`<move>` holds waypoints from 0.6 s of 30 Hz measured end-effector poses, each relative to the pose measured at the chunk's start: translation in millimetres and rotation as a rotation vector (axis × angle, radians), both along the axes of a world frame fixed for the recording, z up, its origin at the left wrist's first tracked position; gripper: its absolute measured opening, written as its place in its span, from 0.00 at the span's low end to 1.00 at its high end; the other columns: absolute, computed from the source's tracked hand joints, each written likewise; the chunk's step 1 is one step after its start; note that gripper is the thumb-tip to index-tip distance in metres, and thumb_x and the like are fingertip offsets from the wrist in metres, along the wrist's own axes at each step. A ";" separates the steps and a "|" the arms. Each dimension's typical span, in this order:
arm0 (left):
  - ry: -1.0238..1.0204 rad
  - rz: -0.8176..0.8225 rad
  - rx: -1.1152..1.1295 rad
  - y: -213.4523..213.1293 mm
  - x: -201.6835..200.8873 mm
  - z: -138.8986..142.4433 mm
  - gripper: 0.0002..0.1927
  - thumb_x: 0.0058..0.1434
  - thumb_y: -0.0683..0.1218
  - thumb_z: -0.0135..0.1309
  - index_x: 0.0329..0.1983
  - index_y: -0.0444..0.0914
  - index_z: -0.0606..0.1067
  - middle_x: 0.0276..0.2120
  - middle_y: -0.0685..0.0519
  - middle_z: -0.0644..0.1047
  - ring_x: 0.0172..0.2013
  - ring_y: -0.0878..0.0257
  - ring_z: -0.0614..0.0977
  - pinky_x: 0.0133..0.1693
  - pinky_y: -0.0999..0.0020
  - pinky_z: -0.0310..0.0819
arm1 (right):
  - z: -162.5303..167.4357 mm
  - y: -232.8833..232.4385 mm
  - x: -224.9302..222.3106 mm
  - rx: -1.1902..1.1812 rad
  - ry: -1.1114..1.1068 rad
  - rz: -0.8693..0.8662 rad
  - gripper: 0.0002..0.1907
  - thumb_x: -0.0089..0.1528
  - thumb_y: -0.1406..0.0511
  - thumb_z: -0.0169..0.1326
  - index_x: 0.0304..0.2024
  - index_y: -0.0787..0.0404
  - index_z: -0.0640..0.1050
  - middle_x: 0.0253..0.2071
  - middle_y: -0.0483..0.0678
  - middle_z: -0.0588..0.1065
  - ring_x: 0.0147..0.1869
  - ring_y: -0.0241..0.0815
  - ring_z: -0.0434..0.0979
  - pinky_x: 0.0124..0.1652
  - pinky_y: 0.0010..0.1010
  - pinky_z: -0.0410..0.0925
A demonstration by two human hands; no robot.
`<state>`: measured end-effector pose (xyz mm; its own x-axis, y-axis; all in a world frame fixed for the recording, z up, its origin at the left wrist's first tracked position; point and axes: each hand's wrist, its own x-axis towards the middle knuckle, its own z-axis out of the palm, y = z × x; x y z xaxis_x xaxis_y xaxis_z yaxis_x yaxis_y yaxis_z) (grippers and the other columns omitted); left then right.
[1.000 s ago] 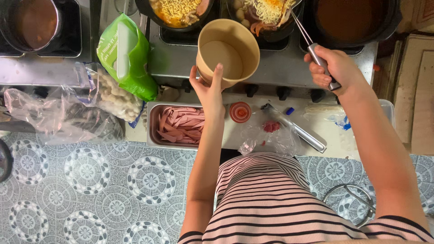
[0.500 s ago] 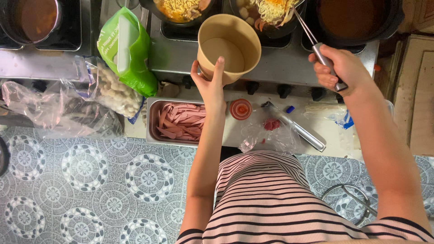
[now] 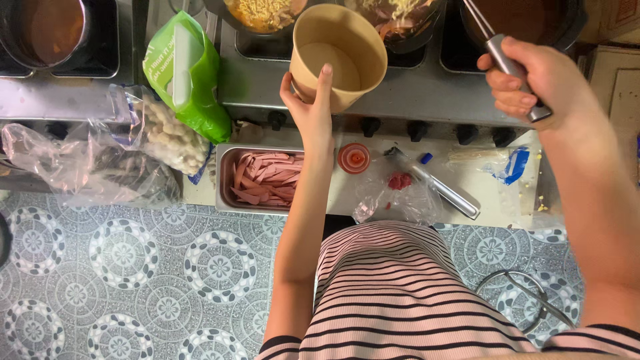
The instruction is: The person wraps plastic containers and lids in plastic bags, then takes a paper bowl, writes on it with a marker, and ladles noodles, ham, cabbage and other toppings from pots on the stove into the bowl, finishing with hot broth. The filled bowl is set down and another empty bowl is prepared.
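My left hand (image 3: 311,105) grips an empty tan paper bowl (image 3: 339,56) by its side and holds it tilted over the front of the steel stove (image 3: 407,90). My right hand (image 3: 533,79) is closed on the metal handle of a utensil (image 3: 499,53) that reaches up toward the pans. Behind the bowl sit a pan of noodles in orange broth (image 3: 263,12) and a second pan of noodles with toppings (image 3: 399,19). A dark pot (image 3: 527,17) stands at the far right.
Below the stove, a ledge holds a steel tray of pink meat strips (image 3: 261,179), a small red-lidded cup (image 3: 353,159), a metal tool (image 3: 440,190) and plastic wrap. A green bag (image 3: 190,73) and clear bags of pale balls (image 3: 157,137) lie left. A pot of brown broth (image 3: 43,30) sits far left. Patterned tile floor (image 3: 133,273) below.
My left hand has kept the bowl near the noodle pans, shifting it slightly. My right hand has lifted and drawn the utensil to the right, away from the second noodle pan.
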<state>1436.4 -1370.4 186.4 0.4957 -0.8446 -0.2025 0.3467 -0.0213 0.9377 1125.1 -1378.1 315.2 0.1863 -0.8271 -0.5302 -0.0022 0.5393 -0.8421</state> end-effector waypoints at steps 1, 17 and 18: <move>-0.002 0.001 -0.029 -2.3 -1.0 1.0 0.53 0.56 0.56 0.68 0.73 0.29 0.51 0.65 0.38 0.62 0.65 0.52 0.67 0.64 0.60 0.62 | 3.7 -1.5 -0.8 0.003 -0.007 0.008 0.17 0.78 0.58 0.35 0.45 0.61 0.71 0.21 0.37 0.59 0.16 0.26 0.49 0.17 0.22 0.47; -0.174 0.011 -0.006 -26.6 -0.1 24.7 0.55 0.55 0.59 0.67 0.72 0.23 0.52 0.68 0.37 0.58 0.69 0.48 0.64 0.67 0.56 0.61 | 46.9 -7.9 -17.9 -0.028 -0.236 0.036 0.21 0.78 0.55 0.35 0.45 0.62 0.73 0.18 0.35 0.62 0.13 0.24 0.53 0.13 0.18 0.52; -0.167 0.004 0.039 -27.1 0.5 26.3 0.56 0.54 0.60 0.67 0.73 0.25 0.52 0.68 0.37 0.56 0.69 0.48 0.63 0.66 0.56 0.62 | 48.1 -7.3 -18.8 -0.023 -0.226 0.017 0.21 0.78 0.55 0.35 0.45 0.62 0.73 0.19 0.34 0.61 0.13 0.24 0.53 0.13 0.17 0.52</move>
<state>1436.9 -1397.6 212.7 0.5289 -0.8354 -0.1492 0.1860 -0.0574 0.9809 1106.3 -1385.4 363.3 0.3122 -0.8344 -0.4541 0.1791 0.5211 -0.8345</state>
